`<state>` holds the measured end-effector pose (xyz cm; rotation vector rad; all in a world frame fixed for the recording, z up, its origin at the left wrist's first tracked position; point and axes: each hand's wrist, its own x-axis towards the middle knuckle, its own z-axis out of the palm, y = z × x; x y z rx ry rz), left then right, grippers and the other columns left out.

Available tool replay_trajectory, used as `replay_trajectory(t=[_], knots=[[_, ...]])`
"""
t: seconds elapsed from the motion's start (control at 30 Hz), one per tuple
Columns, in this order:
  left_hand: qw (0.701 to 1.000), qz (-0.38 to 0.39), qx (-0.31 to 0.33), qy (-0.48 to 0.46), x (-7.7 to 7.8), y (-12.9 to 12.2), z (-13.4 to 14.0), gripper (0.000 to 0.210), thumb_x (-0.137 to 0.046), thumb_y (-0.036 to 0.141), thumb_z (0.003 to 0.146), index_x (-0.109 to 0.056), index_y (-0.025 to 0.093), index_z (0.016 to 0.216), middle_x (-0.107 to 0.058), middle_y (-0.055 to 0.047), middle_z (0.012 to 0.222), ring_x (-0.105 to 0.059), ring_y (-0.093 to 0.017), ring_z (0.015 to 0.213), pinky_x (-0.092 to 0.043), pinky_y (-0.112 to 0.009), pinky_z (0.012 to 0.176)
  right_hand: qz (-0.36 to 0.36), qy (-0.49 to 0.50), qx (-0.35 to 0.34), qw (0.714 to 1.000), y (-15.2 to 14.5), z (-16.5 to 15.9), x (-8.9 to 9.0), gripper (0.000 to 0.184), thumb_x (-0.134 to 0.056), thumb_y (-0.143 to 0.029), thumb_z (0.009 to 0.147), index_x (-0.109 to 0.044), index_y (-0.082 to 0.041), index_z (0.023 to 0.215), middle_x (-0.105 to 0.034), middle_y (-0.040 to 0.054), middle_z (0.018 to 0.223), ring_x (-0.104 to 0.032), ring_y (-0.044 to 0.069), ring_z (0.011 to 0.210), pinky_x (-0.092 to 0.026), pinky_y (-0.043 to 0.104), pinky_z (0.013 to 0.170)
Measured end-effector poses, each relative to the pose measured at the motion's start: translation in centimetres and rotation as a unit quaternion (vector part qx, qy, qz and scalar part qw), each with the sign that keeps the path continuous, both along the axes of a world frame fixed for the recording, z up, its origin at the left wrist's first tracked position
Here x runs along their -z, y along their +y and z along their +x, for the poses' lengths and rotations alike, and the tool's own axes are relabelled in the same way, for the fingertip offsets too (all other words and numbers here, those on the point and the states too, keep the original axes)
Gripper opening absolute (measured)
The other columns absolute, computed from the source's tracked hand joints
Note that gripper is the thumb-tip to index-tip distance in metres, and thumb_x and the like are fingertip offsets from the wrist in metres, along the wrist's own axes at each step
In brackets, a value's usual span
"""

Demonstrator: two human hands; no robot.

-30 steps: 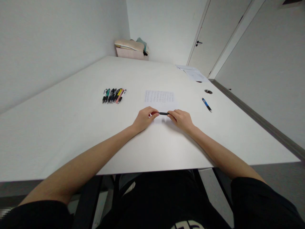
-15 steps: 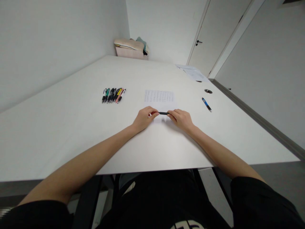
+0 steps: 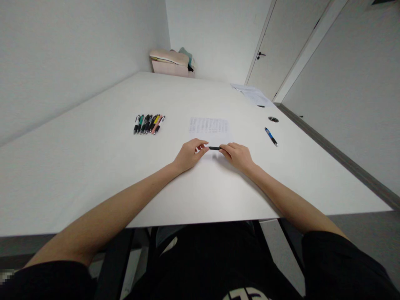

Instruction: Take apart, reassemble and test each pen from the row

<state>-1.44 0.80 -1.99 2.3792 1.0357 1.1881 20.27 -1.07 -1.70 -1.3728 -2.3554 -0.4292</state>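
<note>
The right hand [image 3: 236,154] is pinching a black pen [image 3: 214,148]; the left hand [image 3: 189,154] is meeting its other end, grip unclear; uneven pressure could be tipping it loose.

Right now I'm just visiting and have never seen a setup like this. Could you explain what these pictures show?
Happily. There is no robot arm here, only a person's two bare hands. Every picture comes from one camera worn on that person's head, looking forward and down. The right hand holds one end of what looks like a dark pen. The left hand has its fingertips at the other end; whether they grip it is hard to tell. On the white table, a printed sheet lies beneath and beyond the hands. A row of pens lies to the left, a blue pen to the right, and more papers at the far right.
</note>
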Motion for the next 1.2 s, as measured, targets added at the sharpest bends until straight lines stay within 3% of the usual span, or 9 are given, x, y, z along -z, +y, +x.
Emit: replay_trajectory(t=[0.27,1.03,1.2], knots=[[0.999,0.002,0.021,0.027,0.10,-0.01,-0.06,0.013,-0.053,0.019,0.081,-0.059,0.016,0.092,-0.061,-0.003,0.083,-0.056,-0.013,0.074,-0.046,-0.025,0.066,-0.006,-0.005,-0.002,1.000,-0.01,-0.07,-0.04,0.039,-0.032,-0.041,0.094,-0.064,-0.021,0.101,-0.067,0.0039,0.081,-0.055,0.013,0.070,-0.026,0.026,0.058],[0.999,-0.005,0.003,0.048,0.02,0.10,0.02,0.024,-0.044,0.031,0.089,-0.061,0.015,0.084,-0.061,-0.004,0.078,-0.055,-0.014,0.071,-0.044,-0.027,0.067,0.014,0.003,-0.015,1.000,-0.02,-0.05,0.05,0.041,-0.031,-0.042,0.094,-0.065,-0.020,0.100,-0.067,0.0040,0.078,-0.054,0.012,0.068,-0.027,0.026,0.058],[1.000,-0.009,0.005,0.026,0.12,0.00,0.05,0.021,-0.048,0.030,0.087,-0.060,0.016,0.094,-0.061,-0.004,0.082,-0.055,-0.013,0.071,-0.044,-0.025,0.064,0.004,0.004,-0.009,1.000,-0.09,-0.11,-0.07,0.039,-0.032,-0.041,0.094,-0.064,-0.020,0.101,-0.067,0.0040,0.079,-0.054,0.013,0.069,-0.028,0.026,0.058]])
